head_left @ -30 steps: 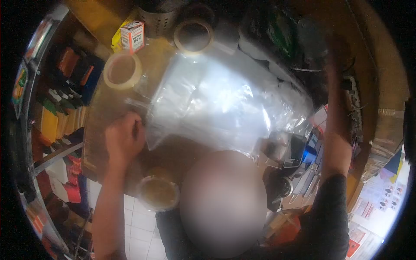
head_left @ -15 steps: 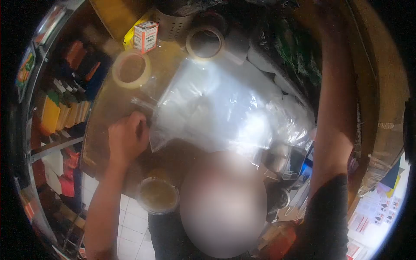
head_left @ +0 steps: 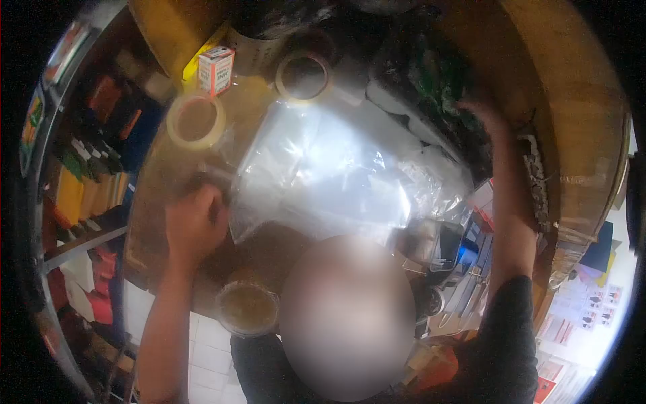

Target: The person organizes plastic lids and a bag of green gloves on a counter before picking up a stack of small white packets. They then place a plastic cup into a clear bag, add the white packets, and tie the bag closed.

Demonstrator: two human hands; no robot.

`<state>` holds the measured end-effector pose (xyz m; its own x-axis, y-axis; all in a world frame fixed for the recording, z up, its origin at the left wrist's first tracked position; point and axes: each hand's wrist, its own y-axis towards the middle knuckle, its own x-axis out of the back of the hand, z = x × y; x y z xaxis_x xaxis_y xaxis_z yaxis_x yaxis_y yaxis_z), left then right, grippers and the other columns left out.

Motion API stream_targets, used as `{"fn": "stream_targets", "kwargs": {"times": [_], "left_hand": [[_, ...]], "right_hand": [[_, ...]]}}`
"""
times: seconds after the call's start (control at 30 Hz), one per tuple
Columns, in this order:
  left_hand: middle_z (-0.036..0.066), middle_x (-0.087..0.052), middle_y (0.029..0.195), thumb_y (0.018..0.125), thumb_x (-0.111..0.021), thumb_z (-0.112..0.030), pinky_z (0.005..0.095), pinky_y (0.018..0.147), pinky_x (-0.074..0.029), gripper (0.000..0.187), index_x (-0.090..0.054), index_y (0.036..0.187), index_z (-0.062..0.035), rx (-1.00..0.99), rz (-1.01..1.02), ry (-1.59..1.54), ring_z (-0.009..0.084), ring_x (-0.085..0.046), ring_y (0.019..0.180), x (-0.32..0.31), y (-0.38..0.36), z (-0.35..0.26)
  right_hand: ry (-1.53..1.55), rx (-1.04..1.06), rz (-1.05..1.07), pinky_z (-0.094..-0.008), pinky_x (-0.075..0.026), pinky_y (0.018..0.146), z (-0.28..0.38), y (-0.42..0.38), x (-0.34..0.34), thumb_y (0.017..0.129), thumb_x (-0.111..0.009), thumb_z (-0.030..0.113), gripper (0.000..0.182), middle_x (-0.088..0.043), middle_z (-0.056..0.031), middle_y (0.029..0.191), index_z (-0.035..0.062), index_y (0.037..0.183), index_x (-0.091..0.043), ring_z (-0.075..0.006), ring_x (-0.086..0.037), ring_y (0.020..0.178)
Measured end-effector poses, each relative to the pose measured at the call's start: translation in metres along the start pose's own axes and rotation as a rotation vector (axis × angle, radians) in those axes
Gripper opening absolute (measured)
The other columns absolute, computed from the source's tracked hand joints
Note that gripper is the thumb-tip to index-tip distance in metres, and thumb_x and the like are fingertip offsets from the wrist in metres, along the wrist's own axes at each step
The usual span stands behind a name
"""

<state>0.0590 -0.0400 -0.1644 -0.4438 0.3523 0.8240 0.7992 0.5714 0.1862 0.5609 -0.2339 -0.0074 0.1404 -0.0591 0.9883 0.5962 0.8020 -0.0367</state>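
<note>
My left hand (head_left: pixel 196 223) rests closed on the brown table, beside the left edge of a stack of clear plastic bags (head_left: pixel 323 168). Whatever its curled fingers hold, if anything, is hidden. A narrow clear strip (head_left: pixel 217 170) lies just beyond it. On the far right, my right hand (head_left: pixel 486 116) is raised near a dark and green plastic bundle (head_left: pixel 437 84). Its fingers are dim and slightly blurred but look extended, with nothing visible in them. Two tape rolls lie beyond the bags: one at the left (head_left: pixel 196 122), another near the middle (head_left: pixel 303 77).
A refill ink box (head_left: pixel 216 71) stands behind the left tape roll. A round clear-lidded tub (head_left: pixel 247 308) sits at the near table edge. Stationery trays (head_left: pixel 444 246) are at right, a cardboard wall (head_left: pixel 572 101) beyond my right arm, and a shelf (head_left: pixel 87 239) at left.
My right hand has come down into view from beyond the top right edge. My left hand stays closed at nearly the same place. The view has shifted slightly.
</note>
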Motion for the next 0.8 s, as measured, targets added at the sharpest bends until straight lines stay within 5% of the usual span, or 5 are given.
{"fn": "stream_targets", "kwargs": {"times": [0.17, 0.33, 0.57, 0.8], "left_hand": [[0.011, -0.063, 0.073, 0.078, -0.069, -0.012, 0.0462, 0.060, -0.049, 0.015, -0.057, 0.087, -0.0123, -0.032, 0.021, 0.041, 0.0366, -0.064, 0.069, -0.006, 0.000, 0.004], [0.013, -0.063, 0.073, 0.082, -0.066, -0.012, 0.0485, 0.059, -0.048, 0.011, -0.057, 0.086, -0.0128, -0.033, -0.015, 0.054, 0.0379, -0.063, 0.067, -0.011, -0.004, 0.007], [0.013, -0.060, 0.074, 0.077, -0.068, -0.004, 0.0475, 0.060, -0.046, 0.019, -0.056, 0.090, -0.0109, -0.016, 0.026, 0.069, 0.0391, -0.061, 0.068, -0.008, -0.004, 0.008], [0.013, -0.058, 0.065, 0.083, -0.066, -0.008, 0.0468, 0.056, -0.047, 0.011, -0.057, 0.088, -0.0123, 0.005, 0.012, 0.068, 0.0362, -0.061, 0.061, -0.007, -0.002, 0.001]], "right_hand": [[-0.639, -0.041, -0.136, -0.0433, -0.043, 0.103, -0.013, -0.012, -0.050, 0.078, -0.076, 0.027, 0.072, -0.052, -0.0214, 0.140, 0.0022, 0.140, -0.049, -0.0357, -0.053, 0.125], [-0.038, -0.173, -0.262, -0.0432, -0.044, 0.103, -0.062, 0.002, -0.041, 0.079, -0.075, 0.028, 0.070, -0.053, -0.0201, 0.139, 0.0039, 0.140, -0.050, -0.0348, -0.055, 0.123], [0.595, -0.208, -0.767, -0.0431, -0.044, 0.102, -0.093, -0.005, 0.011, 0.081, -0.074, 0.028, 0.067, -0.054, -0.0182, 0.137, 0.0062, 0.139, -0.051, -0.0337, -0.056, 0.120], [0.616, -0.074, -0.793, -0.0430, -0.044, 0.101, -0.047, -0.011, 0.013, 0.083, -0.073, 0.029, 0.063, -0.055, -0.0164, 0.135, 0.0086, 0.139, -0.052, -0.0325, -0.058, 0.117]]}}
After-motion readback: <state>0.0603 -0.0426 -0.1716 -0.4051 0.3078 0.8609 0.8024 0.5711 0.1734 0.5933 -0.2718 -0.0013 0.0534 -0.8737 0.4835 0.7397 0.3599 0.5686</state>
